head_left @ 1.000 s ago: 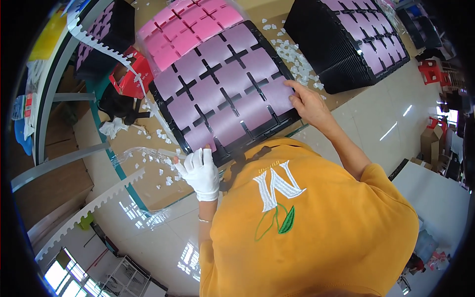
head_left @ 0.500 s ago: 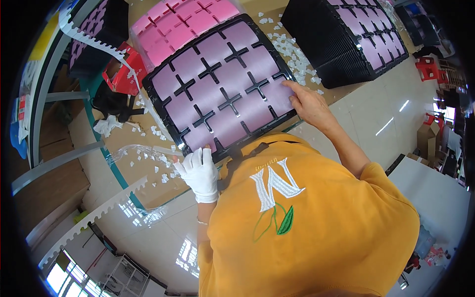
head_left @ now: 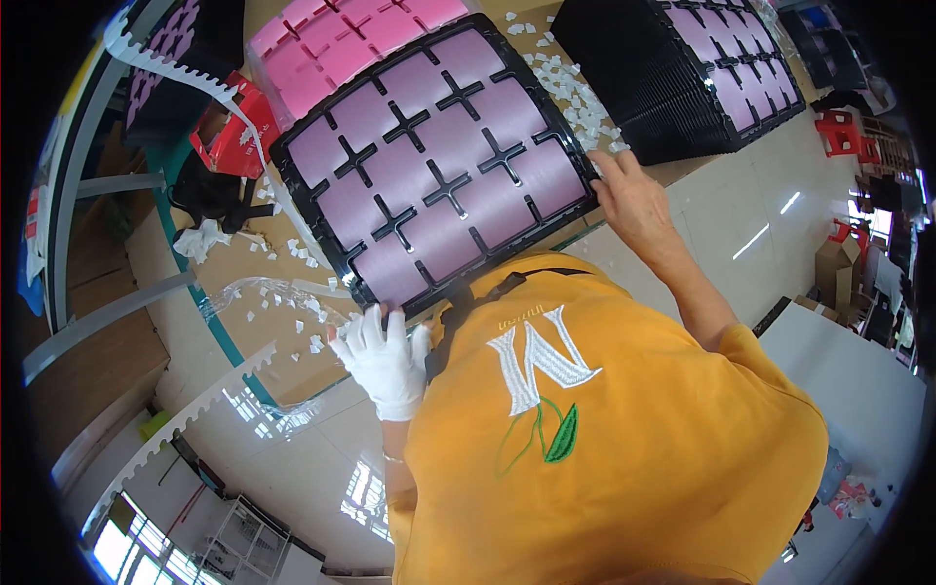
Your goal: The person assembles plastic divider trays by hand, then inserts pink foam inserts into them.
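Note:
A black plastic tray (head_left: 447, 189) with cross-shaped dividers and shiny purple sheet pieces (head_left: 429, 146) in its compartments lies tilted on the table in front of me. My left hand (head_left: 383, 366), in a white glove with some fingertips bare, has its fingers at the tray's near left corner, closed on the rim. My bare right hand (head_left: 639, 210) holds the right rim near the near right corner, fingers bent over the edge. The undersides of both grips are hidden.
A tall stack of similar black trays (head_left: 634, 78) stands at the right back. Pink trays or sheets (head_left: 336, 54) in clear plastic lie behind. White scraps (head_left: 575, 93) litter the table. A red box (head_left: 234, 136) and metal shelf frame (head_left: 68, 195) are at the left.
My right hand has moved from the purple surface outward to the tray's right rim. The left fingers have drawn back from the top to the corner. The tray sits slightly differently in view.

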